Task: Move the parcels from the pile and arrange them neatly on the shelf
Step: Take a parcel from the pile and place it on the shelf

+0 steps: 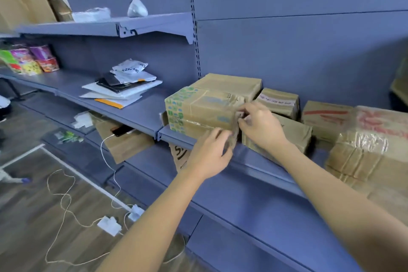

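A cardboard parcel with green and blue print (199,107) stands on the blue shelf (141,115), on top of another printed box. My left hand (209,154) grips the lower right corner of this stack at the shelf's front edge. My right hand (260,125) pinches the taped right end of the printed parcel. A plain brown box (229,84) sits behind it. To the right lie a flat parcel (295,132), a small box with a red-lettered label (278,100), a red-printed box (324,117) and a large plastic-wrapped parcel (371,143).
White and black mailer bags (123,86) are heaped on the shelf to the left, with snack cups (33,59) beyond. An upper shelf (106,25) carries wrapped items. Below, a box (123,141) holds a charging phone; cables and adapters (110,225) trail over the wooden floor.
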The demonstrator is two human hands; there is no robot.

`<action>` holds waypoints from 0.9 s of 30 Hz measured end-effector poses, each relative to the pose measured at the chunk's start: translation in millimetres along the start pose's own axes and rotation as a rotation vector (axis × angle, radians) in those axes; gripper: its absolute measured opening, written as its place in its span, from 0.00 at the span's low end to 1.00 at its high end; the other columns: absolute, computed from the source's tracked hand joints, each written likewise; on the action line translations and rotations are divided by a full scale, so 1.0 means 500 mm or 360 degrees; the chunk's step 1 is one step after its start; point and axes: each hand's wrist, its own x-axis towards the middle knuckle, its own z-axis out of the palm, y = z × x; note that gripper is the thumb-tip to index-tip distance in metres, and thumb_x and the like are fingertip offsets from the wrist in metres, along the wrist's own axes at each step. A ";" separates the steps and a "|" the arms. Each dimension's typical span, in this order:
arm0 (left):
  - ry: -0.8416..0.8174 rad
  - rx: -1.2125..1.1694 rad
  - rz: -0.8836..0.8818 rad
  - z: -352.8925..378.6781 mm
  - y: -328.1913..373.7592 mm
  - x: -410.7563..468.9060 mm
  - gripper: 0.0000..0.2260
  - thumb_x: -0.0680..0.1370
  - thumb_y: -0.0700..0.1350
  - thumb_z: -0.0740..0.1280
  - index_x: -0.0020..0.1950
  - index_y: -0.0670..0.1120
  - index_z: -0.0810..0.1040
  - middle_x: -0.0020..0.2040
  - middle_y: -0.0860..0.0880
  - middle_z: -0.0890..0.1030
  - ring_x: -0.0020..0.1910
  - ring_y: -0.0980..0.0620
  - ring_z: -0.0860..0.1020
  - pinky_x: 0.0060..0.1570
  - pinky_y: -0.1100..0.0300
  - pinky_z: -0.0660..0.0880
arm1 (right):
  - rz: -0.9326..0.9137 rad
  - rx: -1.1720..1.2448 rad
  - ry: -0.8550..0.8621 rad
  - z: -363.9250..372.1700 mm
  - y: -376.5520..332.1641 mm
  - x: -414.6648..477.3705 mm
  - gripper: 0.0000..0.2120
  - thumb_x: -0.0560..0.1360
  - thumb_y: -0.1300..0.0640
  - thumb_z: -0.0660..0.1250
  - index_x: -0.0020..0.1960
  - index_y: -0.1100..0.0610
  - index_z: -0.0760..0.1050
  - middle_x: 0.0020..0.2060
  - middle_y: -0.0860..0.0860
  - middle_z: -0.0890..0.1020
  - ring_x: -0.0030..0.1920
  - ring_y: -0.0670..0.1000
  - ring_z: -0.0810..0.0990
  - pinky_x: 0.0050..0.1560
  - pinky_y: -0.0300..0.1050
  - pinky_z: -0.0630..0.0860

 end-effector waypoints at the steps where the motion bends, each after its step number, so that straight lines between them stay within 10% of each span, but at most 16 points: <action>1: 0.0059 -0.0053 0.0067 -0.011 -0.003 0.020 0.15 0.80 0.45 0.61 0.66 0.45 0.73 0.61 0.47 0.74 0.58 0.45 0.72 0.55 0.52 0.70 | -0.0017 -0.0007 0.0061 -0.001 0.004 0.021 0.12 0.74 0.60 0.65 0.57 0.56 0.77 0.54 0.54 0.79 0.56 0.57 0.77 0.49 0.52 0.75; 7: 0.0088 -0.0286 0.0372 -0.030 -0.012 0.124 0.12 0.78 0.42 0.62 0.60 0.45 0.77 0.57 0.49 0.76 0.52 0.50 0.73 0.50 0.62 0.67 | 0.0341 -0.0151 0.0126 -0.042 0.068 0.085 0.17 0.75 0.52 0.65 0.63 0.55 0.75 0.60 0.56 0.76 0.62 0.59 0.73 0.58 0.53 0.72; 13: 0.0120 -0.0343 0.0491 -0.023 -0.026 0.239 0.17 0.74 0.49 0.55 0.53 0.44 0.80 0.52 0.48 0.79 0.54 0.46 0.74 0.57 0.51 0.69 | 0.0651 -0.0682 -0.0562 -0.042 0.123 0.043 0.50 0.60 0.20 0.52 0.75 0.46 0.58 0.72 0.54 0.64 0.72 0.59 0.60 0.67 0.60 0.65; 19: -0.0006 -0.0293 0.0553 -0.045 -0.053 0.333 0.09 0.78 0.44 0.62 0.55 0.48 0.78 0.54 0.51 0.78 0.51 0.50 0.74 0.50 0.58 0.67 | 0.0538 -0.0880 -0.0565 -0.036 0.116 0.024 0.46 0.66 0.26 0.61 0.77 0.45 0.53 0.70 0.51 0.61 0.70 0.54 0.56 0.68 0.56 0.63; 27: -0.0289 -0.0314 0.0270 -0.016 -0.157 0.378 0.11 0.80 0.47 0.60 0.60 0.49 0.76 0.60 0.49 0.74 0.63 0.47 0.70 0.65 0.52 0.65 | 0.0551 -0.0837 -0.0414 -0.034 0.099 0.019 0.42 0.67 0.30 0.67 0.76 0.45 0.58 0.69 0.44 0.67 0.67 0.48 0.68 0.60 0.45 0.62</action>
